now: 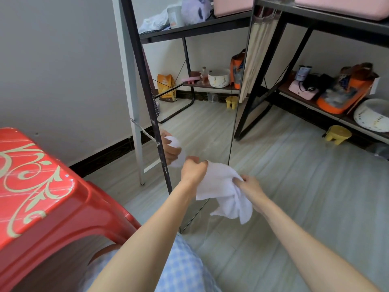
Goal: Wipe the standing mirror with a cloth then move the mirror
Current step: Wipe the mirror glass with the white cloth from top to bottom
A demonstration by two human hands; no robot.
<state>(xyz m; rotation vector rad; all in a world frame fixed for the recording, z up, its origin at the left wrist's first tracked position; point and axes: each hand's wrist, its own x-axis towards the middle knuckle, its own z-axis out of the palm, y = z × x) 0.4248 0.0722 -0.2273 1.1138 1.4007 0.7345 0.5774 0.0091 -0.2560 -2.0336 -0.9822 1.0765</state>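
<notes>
A tall standing mirror [200, 127] in a thin dark frame leans back on a white stand by the wall; its glass reflects the shelf, the floor and my hand. A white cloth [223, 192] hangs between my hands in front of the mirror's lower part. My left hand [192, 170] grips the cloth's upper left end close to the glass. My right hand [250, 187] pinches the cloth's right side, and a loose corner droops below it.
A red plastic stool [42, 186] with a pale scroll pattern stands close at the left. A dark metal shelf [328, 20] with bags, bowls and pink bins runs along the right. A small yellow stool [337, 134] sits on the pale plank floor under it.
</notes>
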